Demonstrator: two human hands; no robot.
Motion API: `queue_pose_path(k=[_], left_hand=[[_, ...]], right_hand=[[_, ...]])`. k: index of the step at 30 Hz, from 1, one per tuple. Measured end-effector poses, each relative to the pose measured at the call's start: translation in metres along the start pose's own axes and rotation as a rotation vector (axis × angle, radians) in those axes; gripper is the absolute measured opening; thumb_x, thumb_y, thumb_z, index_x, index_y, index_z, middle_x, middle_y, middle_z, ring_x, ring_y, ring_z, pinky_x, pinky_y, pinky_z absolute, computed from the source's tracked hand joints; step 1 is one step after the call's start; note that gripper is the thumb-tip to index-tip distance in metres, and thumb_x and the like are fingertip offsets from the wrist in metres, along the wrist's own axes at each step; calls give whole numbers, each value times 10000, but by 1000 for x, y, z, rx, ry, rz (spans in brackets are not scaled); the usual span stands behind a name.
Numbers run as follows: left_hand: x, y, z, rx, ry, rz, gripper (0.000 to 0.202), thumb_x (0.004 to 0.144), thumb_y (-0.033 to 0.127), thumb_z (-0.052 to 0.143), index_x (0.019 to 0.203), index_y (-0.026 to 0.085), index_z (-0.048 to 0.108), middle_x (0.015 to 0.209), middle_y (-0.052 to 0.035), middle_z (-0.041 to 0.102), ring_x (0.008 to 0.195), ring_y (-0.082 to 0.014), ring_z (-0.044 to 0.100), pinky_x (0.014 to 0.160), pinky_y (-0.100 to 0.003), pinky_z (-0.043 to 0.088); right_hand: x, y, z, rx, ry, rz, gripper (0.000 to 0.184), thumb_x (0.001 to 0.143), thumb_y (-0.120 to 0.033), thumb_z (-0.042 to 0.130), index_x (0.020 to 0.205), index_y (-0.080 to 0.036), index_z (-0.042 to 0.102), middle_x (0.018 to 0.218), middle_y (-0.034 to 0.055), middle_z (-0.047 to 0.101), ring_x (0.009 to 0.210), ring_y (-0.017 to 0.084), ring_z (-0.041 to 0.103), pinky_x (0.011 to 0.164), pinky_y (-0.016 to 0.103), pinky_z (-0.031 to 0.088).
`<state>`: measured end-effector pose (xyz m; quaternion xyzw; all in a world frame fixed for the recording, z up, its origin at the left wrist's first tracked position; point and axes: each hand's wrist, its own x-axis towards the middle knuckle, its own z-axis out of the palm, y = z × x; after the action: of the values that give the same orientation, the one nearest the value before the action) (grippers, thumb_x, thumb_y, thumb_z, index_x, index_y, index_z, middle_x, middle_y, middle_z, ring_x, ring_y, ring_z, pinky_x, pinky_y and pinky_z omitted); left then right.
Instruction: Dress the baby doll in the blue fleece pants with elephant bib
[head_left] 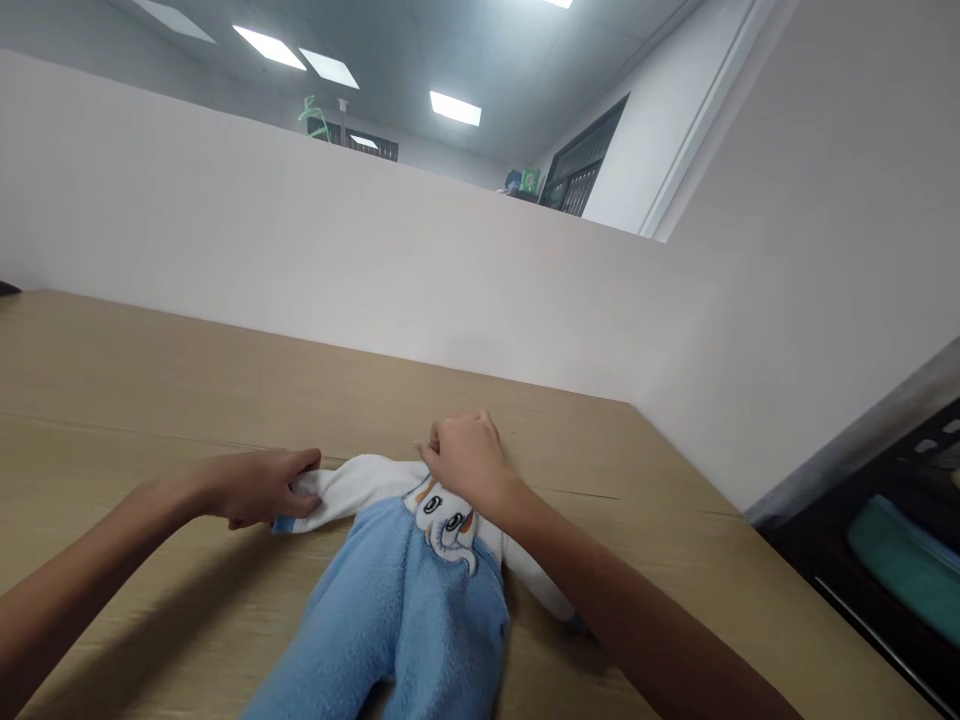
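Both hands, left hand [259, 487] and right hand [465, 458], pinch the baby suit [405, 590].

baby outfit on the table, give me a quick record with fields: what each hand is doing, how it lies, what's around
garment: blue and white baby outfit with an elephant patch, lying flat
surface: wooden table
left hand: left hand in a closed grip on the white sleeve
right hand: right hand pinching the outfit's top edge
backdrop: white partition wall
right edge: black bin holding teal cloth
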<state>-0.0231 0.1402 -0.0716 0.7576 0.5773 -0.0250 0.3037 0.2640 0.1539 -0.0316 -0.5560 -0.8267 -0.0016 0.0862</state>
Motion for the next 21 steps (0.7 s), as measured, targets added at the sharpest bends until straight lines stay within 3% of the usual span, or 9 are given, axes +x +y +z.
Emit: queue_pose_path(k=[4,6,9,11,13,15,17,19,21], left_hand=[[3,0,5,-43,3,-5,348,808,545,591,958,245,501,712,-15,643,443,-175,518,432,-281,307],[3,-1,7,-63,-6,-14,430,795,564,590,1043,216,545,809,-52,672,477,-193,562,428,-289,347],[2,-6,8,-107,12,-46,583,828,528,558,1270,148,576,926,-94,702,532,-234,627,443,-307,413],[0,-6,8,-58,67,-46,553,868,455,529,1298,118,618,1048,-138,724,613,-274,688,501,-339,483],[-3,2,9,77,208,54,425,911,376,519,1208,132,701,1173,-160,735,850,-337,743,702,-396,570],[-7,27,14,192,415,257,334,984,324,513,1181,183,744,1275,-130,738,1143,-373,683,973,-465,535],[-11,69,24,204,534,471,320,1084,332,481,1270,227,719,1374,-94,709,1255,-353,623,1086,-491,470],[-12,118,36,226,448,644,268,1133,343,504,1325,273,678,1384,-47,703,1277,-304,618,1116,-461,451],[-12,161,47,321,330,712,147,1081,311,664,1213,266,711,1284,-37,733,1248,-308,639,1136,-492,444]], right_hand=[[-51,25,-1,281,52,-43,402,1134,-487,527,931,-218,747,812,27,788,815,222,715,861,372,511],[-85,44,4,450,173,-73,270,1105,-439,585,1013,-238,741,867,19,792,839,231,710,918,399,507],[-141,79,18,423,332,-85,158,1081,-328,588,1151,-255,709,1060,57,782,976,262,712,988,457,497],[-178,106,29,356,296,-34,225,1038,-325,651,1256,-283,687,1222,83,759,1164,313,692,1068,516,497],[-211,130,41,311,200,33,446,990,-403,744,1418,-342,633,1429,96,695,1338,360,635,1147,584,488],[-235,149,53,338,139,78,618,936,-426,802,1510,-354,585,1513,114,657,1418,388,598,1199,610,480],[-248,160,61,434,98,141,653,913,-375,798,1526,-320,581,1479,129,685,1381,385,639,1171,574,530],[-251,164,65,551,82,216,566,925,-333,749,1476,-286,629,1343,121,755,1238,355,725,1067,503,605],[-247,165,63,626,96,259,455,948,-350,723,1396,-276,693,1177,89,800,1075,319,773,957,443,634]])
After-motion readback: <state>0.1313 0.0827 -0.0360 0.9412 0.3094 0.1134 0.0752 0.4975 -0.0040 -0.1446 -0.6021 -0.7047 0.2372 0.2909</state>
